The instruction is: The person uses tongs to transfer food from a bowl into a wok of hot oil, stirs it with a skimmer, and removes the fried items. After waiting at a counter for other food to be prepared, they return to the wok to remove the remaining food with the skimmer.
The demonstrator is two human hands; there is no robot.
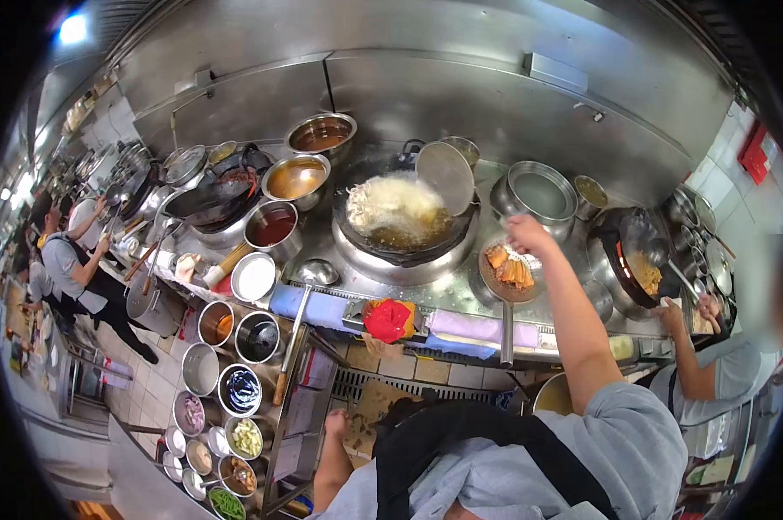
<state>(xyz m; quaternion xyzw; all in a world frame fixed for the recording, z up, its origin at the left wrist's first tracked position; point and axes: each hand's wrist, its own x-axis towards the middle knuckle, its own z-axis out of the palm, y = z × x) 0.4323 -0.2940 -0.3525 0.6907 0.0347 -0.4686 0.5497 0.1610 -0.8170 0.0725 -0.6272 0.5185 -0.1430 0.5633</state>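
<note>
My right hand (530, 236) is stretched forward above a long-handled strainer (507, 334), its fingers closed; what they hold, if anything, is hidden. Browned food pieces (510, 267) lie in the strainer, beside something whitish. Low at my side, my left hand (336, 423) is closed, and I cannot make out anything in it. In front of me a large wok (370, 247) holds pale food (383, 204) in bubbling, steaming oil. A round perforated skimmer (444, 178) tilts over the wok's right side.
Bowls of brown liquid (297, 179) stand left of the wok, with a ladle (319, 272) nearby. Several ingredient tins (202, 370) fill the left side. A pot of liquid (541, 191) stands right. A co-worker's hands (673, 317) are at another wok (626, 260). Folded cloths (482, 328) line the front edge.
</note>
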